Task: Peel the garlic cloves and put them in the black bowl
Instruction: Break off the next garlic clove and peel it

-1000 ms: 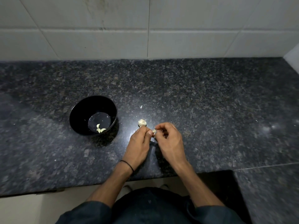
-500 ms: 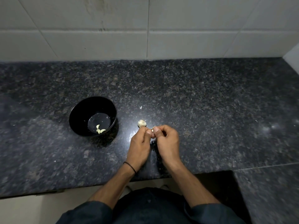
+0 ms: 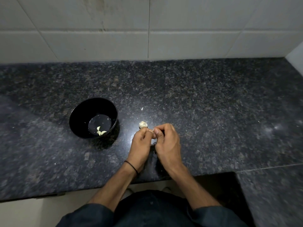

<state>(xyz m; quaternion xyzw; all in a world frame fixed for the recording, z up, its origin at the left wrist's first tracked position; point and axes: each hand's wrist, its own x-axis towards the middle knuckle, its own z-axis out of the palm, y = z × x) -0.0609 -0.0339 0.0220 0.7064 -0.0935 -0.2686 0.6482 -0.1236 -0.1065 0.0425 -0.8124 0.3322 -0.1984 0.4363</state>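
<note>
Garlic clove, small and pale [image 3: 153, 130], mostly hidden: pinched between the fingertips of the left hand [image 3: 141, 145] and right hand [image 3: 167, 143], each grip closed on it, fingers curled, just above the dark speckled granite surface [image 3: 213, 112]. Just beyond: papery garlic bulb remnant [image 3: 143, 124], unpeeled. Leftward: round black bowl [image 3: 73, 122] holding about three peeled cloves [image 3: 100, 131]. Task judged partway.
</note>
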